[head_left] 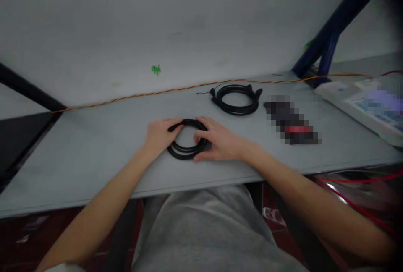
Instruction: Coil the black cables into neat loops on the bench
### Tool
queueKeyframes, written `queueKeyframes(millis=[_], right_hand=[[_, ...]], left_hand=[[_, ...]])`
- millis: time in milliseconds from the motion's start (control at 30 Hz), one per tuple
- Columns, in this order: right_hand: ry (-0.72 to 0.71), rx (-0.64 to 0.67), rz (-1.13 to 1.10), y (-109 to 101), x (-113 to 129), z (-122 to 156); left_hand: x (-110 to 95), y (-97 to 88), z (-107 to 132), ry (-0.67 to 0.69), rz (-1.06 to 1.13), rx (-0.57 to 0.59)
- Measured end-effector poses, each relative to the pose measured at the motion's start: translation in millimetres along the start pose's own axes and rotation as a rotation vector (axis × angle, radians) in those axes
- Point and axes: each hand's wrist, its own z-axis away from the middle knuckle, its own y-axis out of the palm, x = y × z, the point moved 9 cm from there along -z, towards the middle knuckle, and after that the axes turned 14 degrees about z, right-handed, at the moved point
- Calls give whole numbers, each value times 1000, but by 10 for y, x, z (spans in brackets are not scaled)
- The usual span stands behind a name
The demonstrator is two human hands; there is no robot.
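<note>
Grey counter [94,146] below a pale wall [126,24], black cable coil [187,153] held between two bare hands.

Left hand [160,135] narrow, curled over the coil's upper left side; right hand [218,139] narrow too, fingers [200,135] laid across the loops from the right, both holding it. Coil flat on the counter, close to the front edge, directly ahead of the person's grey shirt [201,230]. Farther back, well apart from both hands, a second coil [236,106] with plug ends, just beside a dark pixelated object [291,121] with a red band, too blurred to name. Along the back edge, a twisted orange-red wire [176,91]; at far right, a white pixelated sheet [362,104].
</note>
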Motion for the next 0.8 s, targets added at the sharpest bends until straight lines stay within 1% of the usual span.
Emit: queueKeyframes(millis=[100,233,300,400,567,633,800], right_hand=[[-4,10,-21,14,-9,0],[1,9,-65,-10,-30,-16],[10,14,-89,-24,-46,-10],[15,26,-114,-41,-57,11],[-22,37,-131,-79,-19,40],[-30,28,-119,-93,-11,45],[-29,-38,-65,-111,-7,61]], left_hand=[[-10,-36,35,54,99,120],[-44,-76,134,73,231,344],[-79,-82,187,90,281,418],[-90,-105,222,124,319,402],[-62,-126,268,224,309,308],[-69,-146,295,264,295,288],[-169,-168,390,360,216,320]])
